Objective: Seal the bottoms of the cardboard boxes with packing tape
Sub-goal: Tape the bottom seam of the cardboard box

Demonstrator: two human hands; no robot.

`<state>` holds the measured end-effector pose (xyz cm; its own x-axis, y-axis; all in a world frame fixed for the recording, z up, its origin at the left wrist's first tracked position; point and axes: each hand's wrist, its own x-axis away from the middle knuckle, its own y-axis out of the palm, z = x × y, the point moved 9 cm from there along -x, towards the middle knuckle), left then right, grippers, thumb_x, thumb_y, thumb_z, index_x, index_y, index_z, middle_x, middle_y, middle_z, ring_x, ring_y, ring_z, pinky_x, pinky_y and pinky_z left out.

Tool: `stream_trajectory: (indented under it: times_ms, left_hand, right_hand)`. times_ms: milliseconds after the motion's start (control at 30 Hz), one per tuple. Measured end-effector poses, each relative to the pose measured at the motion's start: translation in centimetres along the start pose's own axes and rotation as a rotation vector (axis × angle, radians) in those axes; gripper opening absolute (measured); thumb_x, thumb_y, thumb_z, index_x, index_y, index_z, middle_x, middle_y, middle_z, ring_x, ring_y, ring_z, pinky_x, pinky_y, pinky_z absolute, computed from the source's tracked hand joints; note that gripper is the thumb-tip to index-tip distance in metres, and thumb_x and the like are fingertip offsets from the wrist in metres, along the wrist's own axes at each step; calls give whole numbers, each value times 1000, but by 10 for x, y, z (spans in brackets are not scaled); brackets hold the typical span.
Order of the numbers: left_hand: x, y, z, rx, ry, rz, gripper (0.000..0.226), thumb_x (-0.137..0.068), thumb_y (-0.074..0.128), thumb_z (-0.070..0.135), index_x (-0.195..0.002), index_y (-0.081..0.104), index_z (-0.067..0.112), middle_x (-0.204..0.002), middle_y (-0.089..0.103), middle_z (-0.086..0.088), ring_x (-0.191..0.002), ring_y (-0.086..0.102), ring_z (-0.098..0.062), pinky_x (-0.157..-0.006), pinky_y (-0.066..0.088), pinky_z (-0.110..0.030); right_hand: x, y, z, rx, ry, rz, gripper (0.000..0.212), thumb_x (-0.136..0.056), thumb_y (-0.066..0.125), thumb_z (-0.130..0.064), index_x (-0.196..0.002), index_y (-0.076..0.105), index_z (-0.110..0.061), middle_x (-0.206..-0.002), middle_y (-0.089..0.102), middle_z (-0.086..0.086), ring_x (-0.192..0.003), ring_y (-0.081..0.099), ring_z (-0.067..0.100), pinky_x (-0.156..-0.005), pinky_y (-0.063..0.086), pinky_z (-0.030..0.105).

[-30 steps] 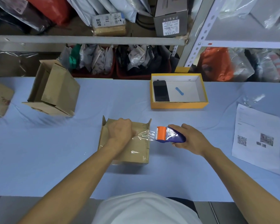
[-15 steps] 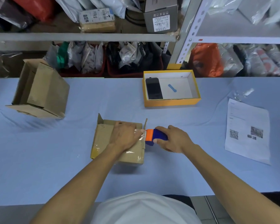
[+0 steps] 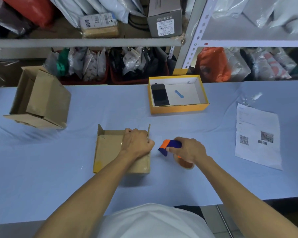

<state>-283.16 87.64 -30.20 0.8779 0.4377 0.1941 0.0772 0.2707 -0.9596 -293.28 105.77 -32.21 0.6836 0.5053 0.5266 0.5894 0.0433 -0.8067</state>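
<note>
Left hand [image 3: 138, 143] presses tape down on box [image 3: 110, 152], mid-desk; right hand [image 3: 187, 150] grips tape dispenser [image 3: 170, 146], clear of box; next: smooth strip, flip box

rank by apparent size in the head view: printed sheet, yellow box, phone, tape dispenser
1. Printed sheet and yellow box: look alike, too close to rank.
2. Phone.
3. Tape dispenser: partly hidden by the right hand, so unsure.
</note>
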Motion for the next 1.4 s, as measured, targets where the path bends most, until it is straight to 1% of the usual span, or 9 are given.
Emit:
stream_trajectory:
  times_ms: [133, 300, 433, 600, 733, 867, 967, 1200, 1400]
  left_hand:
    - [-2, 5, 6, -74, 11, -7, 29, -87, 39, 34, -68, 55, 19, -75, 67, 0, -63, 50, -22, -68, 27, -34]
    - [-6, 7, 2, 11, -27, -57, 44, -98, 34, 52, -95, 61, 18, -93, 62, 1, -90, 52, -21, -79, 32, -37]
    - [22, -28, -11, 178, -33, 183, 23, -99, 43, 25, -99, 62, 13, -99, 61, -3, -95, 54, -25, -79, 43, -34]
    - [55, -8, -28, 1210, -313, -136, 17, -99, 54, 19, -87, 66, 15, -83, 69, 1, -78, 65, -15, -72, 53, -24]
    - [67, -6, -33, 1503, -387, -201, 13, -95, 62, 11, -83, 66, 8, -75, 64, -6, -64, 60, -12, -64, 55, -21]
    - [68, -1, -30, 1591, -436, -272, 13, -96, 62, 18, -98, 70, 8, -93, 74, -6, -88, 71, -18, -79, 57, -27]
    - [69, 5, -19, 1712, -433, -369, 19, -97, 59, 18, -107, 71, 6, -106, 74, -12, -100, 71, -22, -77, 58, -29]
    - [67, 10, -18, 1734, -454, -334, 25, -96, 61, 17, -113, 68, 0, -109, 73, -14, -104, 70, -24, -77, 57, -28]
    - [70, 13, -21, 1759, -537, -344, 8, -88, 70, 8, -95, 72, 11, -95, 76, -5, -89, 72, -15, -68, 57, -26]
  right_hand:
    - [11, -30, 7, -122, 2, 190, 57, -73, 48, -82, -115, 54, -44, -91, 60, -16, -83, 57, 14, -67, 42, 30]
    - [24, -37, -11, -212, -173, 168, 62, -71, 60, -75, -124, 50, -44, -105, 62, -19, -93, 59, 12, -77, 52, 32]
    - [36, -35, -32, -241, -332, 157, 58, -70, 72, -61, -121, 52, -42, -104, 63, -17, -93, 60, 9, -78, 52, 28]
    - [42, -30, -59, -244, -463, 152, 66, -72, 78, -56, -129, 51, -38, -109, 60, -12, -95, 57, 11, -83, 52, 32]
    - [46, -25, -70, -269, -512, 136, 66, -72, 78, -57, -129, 50, -38, -112, 60, -13, -98, 57, 11, -85, 52, 35]
    - [48, -22, -72, -324, -503, 113, 66, -73, 78, -56, -129, 46, -41, -119, 57, -16, -104, 57, 13, -86, 55, 34]
    - [50, -22, -72, -331, -517, 101, 66, -75, 76, -58, -129, 44, -43, -120, 56, -18, -106, 56, 11, -85, 56, 33]
    - [52, -17, -66, -231, -506, 57, 68, -77, 67, -69, -132, 38, -39, -124, 53, -15, -104, 56, 11, -82, 56, 31]
    - [57, -13, -65, -330, -478, 22, 70, -78, 70, -62, -134, 38, -35, -127, 52, -14, -110, 55, 12, -84, 57, 31]
